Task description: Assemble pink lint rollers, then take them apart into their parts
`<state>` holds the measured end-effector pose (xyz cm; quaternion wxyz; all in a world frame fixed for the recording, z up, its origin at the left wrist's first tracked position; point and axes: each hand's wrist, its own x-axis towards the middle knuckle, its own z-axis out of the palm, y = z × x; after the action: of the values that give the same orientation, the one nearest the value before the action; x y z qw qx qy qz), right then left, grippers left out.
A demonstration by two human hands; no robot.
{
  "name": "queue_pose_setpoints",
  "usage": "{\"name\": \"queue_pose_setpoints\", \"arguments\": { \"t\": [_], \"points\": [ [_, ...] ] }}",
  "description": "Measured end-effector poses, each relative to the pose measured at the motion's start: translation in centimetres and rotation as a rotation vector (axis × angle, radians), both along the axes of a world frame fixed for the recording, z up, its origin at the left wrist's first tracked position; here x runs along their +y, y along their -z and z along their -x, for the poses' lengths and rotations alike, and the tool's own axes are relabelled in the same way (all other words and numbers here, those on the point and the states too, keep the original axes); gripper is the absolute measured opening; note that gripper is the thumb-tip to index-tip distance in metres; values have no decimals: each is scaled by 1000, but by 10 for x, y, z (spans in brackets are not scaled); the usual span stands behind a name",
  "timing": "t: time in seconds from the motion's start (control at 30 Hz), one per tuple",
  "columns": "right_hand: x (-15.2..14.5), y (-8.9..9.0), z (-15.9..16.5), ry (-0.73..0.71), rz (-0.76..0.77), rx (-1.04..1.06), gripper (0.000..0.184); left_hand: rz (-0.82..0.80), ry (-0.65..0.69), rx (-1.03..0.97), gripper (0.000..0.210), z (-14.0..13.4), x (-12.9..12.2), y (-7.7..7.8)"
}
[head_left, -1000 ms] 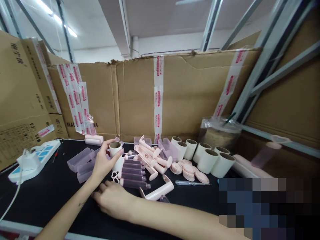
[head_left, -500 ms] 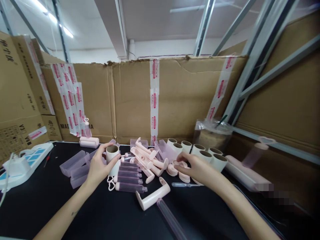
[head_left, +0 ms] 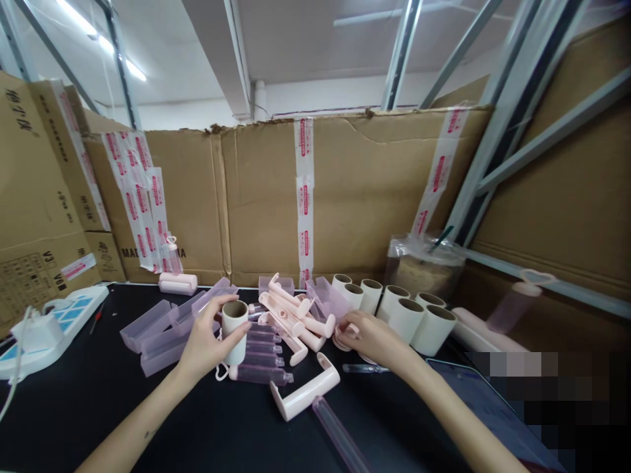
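Note:
My left hand (head_left: 210,338) is wrapped round a white sticky-paper roll (head_left: 233,345), held upright with its open cardboard core facing up. My right hand (head_left: 367,334) has its fingers pinched together at the flat round pink discs (head_left: 340,340), gripping one; the hand hides most of the pile. Between the hands lies a heap of pale pink roller frames (head_left: 288,315). Several clear purple handles (head_left: 261,374) with heart-shaped loops lie in a row beside the held roll. Nearer me is a pink roller frame (head_left: 308,392) fixed to a long clear purple handle (head_left: 338,430).
Several white rolls (head_left: 407,322) stand upright at the right, with a plastic bag (head_left: 424,269) behind them. Purple plastic covers (head_left: 162,341) lie left. A screwdriver (head_left: 365,368) and a phone-like dark device (head_left: 483,401) are at right. A power strip (head_left: 59,328) sits far left.
My left hand has brought the white roll slightly right and nearer me. My right hand has moved down onto the pink discs, and its fingers have closed.

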<state>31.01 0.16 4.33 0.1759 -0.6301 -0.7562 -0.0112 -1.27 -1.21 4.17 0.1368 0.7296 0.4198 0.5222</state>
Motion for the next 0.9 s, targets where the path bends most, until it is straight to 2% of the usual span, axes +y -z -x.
{"name": "queue_pose_setpoints", "arguments": {
  "t": [0.1, 0.17, 0.23, 0.3, 0.37, 0.47, 0.53, 0.6, 0.67, 0.73, 0.83, 0.9],
  "points": [
    [-18, -13, 16, -3, -84, 47, 18, 126, 116, -43, 47, -7, -8, 2],
    [-37, -22, 36, -118, -138, 147, 19, 226, 212, -80, 50, -13, -16, 4],
    [-58, -27, 61, -255, -98, 281, 22, 310, 317, -113, 49, -18, -24, 6],
    [-74, -28, 86, -414, -3, 429, 55, 366, 415, -152, 48, -21, -31, 10],
    [-84, -23, 105, -510, 71, 538, 72, 392, 490, -194, 50, -24, -34, 16],
    [-90, -18, 114, -538, 86, 575, 66, 405, 567, -247, 59, -26, -35, 23],
    [-90, -20, 105, -521, 53, 570, 65, 373, 587, -276, 76, -27, -34, 24],
    [-87, -27, 84, -465, -28, 578, 62, 314, 594, -281, 80, -26, -33, 23],
    [-80, -40, 55, -352, -145, 590, 51, 270, 583, -264, 65, -24, -31, 21],
    [-65, -55, 22, -207, -247, 633, 48, 250, 558, -253, 49, -21, -26, 21],
    [-33, -75, -25, -52, -389, 619, 49, 226, 515, -247, 41, -19, -19, 23],
    [-9, -84, -50, 101, -448, 509, 52, 219, 501, -237, 40, -19, -16, 24]
  ]
}}
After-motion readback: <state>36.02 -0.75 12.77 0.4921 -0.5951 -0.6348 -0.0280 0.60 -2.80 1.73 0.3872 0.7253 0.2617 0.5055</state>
